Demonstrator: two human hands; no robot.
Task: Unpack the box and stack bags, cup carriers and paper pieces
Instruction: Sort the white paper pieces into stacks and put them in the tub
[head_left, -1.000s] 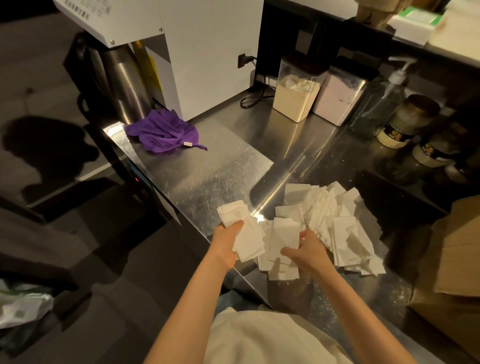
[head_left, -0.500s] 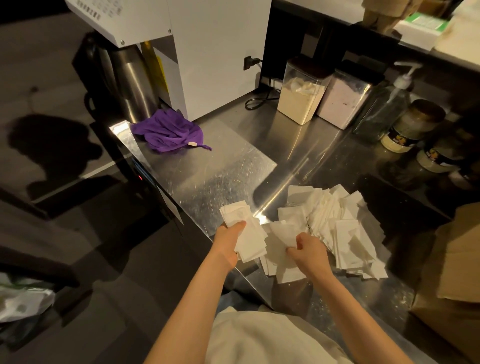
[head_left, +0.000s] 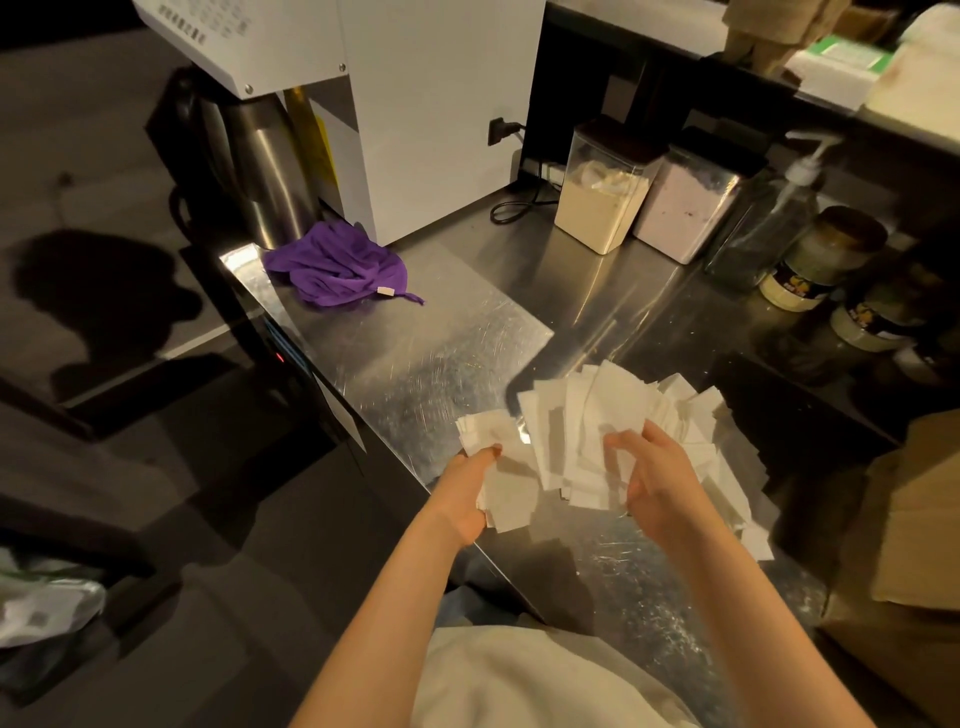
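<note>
Head view: two hands work one loose pile of paper pieces (head_left: 719, 434) at lower centre of the steel counter (head_left: 415, 353). Left hand (head_left: 470, 499) pinches a small stack (head_left: 491, 441) under its thumb. Right hand (head_left: 660, 483), lower before, now grips a raised fan (head_left: 582, 431) of pieces. Upper right, two clear tubs hold beige powder (head_left: 597, 213) and pink powder (head_left: 680, 218). One purple cloth (head_left: 337, 265) lies upper left.

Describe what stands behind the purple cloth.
A steel jug stands behind the cloth, beneath a white machine. The cloth hides part of the jug's base, so what it rests on cannot be seen.
</note>
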